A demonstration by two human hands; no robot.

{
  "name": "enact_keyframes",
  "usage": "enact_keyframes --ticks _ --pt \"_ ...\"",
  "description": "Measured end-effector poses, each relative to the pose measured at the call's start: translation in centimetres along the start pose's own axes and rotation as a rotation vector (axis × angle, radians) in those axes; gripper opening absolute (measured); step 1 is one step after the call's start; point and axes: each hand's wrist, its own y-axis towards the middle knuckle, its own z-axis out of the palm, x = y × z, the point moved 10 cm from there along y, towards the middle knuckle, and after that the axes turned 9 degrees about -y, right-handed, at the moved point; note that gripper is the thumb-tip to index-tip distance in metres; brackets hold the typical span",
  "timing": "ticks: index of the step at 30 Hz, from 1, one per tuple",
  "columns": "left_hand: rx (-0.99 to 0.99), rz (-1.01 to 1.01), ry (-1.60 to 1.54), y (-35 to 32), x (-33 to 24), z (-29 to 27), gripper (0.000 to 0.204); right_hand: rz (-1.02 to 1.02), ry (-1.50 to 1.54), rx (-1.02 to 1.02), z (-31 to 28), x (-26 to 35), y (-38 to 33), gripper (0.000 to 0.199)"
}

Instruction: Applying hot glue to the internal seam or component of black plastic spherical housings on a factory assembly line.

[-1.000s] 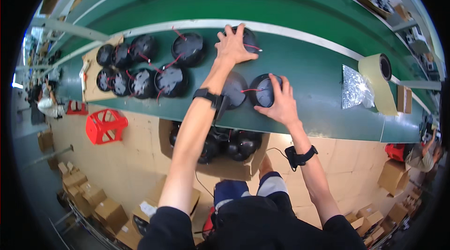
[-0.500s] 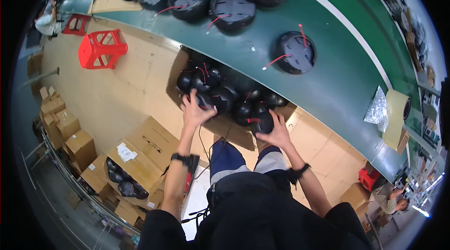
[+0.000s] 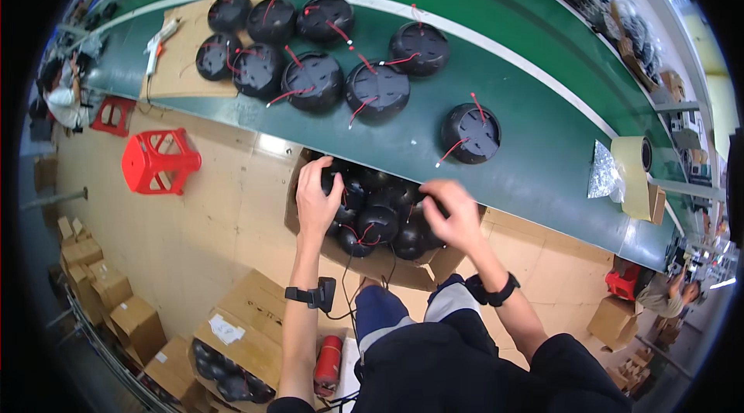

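Observation:
Black dome-shaped housings (image 3: 377, 224) with red wires crowd an open cardboard box (image 3: 415, 277) below the table edge. My left hand (image 3: 316, 200) is over the box's left side, fingers and thumb apart, beside a black housing; whether it touches that one is hard to see. Over the box's right side is my right hand (image 3: 457, 215), slightly blurred, with thumb and curled forefinger apart and nothing visible between them. On the green table (image 3: 535, 196) several more black housings (image 3: 311, 81) lie with red wire leads upward; one housing (image 3: 471, 132) sits apart at right.
A red stool (image 3: 160, 161) stands left. Another carton (image 3: 252, 320) with black parts and a red fire extinguisher (image 3: 328, 365) are near my left forearm. A glue gun (image 3: 161, 41) lies on cardboard; a tape roll (image 3: 635, 173) is at the table's right. Two people work farther off.
My view has tilted up, showing more table. Both hands have come off the housings they were on and moved toward the table-side edge of the box. Housings in the box have shifted.

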Motion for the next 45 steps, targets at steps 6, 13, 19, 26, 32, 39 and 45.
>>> enact_keyframes --ticks 6,13,19,26,32,39,45 --pt "0.082 0.367 0.041 13.5 -13.1 8.2 0.054 0.372 -0.439 -0.026 -5.5 -8.1 6.9 0.116" --pt "0.543 -0.018 0.745 24.3 -10.3 24.8 0.139 0.485 -0.433 0.146 -3.6 -11.4 5.7 0.132" --pt "0.510 0.028 0.757 23.9 -9.7 25.9 0.128 0.402 -0.396 0.090 -3.9 -11.8 5.5 0.130" --pt "0.190 0.239 0.146 11.9 -18.3 14.8 0.106 0.386 -0.322 -0.023 -5.2 -12.2 4.2 0.118" --pt "0.597 -0.418 0.226 -6.9 -5.9 7.5 0.117 0.381 -0.110 0.047 -7.1 -10.8 -5.7 0.120" --pt "0.257 -0.632 0.502 -4.6 12.0 6.5 0.123 0.435 -0.017 0.367 3.9 -4.4 -14.9 0.120" --pt "0.478 -0.295 -0.409 -8.2 -0.1 9.9 0.073 0.373 -0.034 0.287 6.8 0.5 -10.3 0.122"
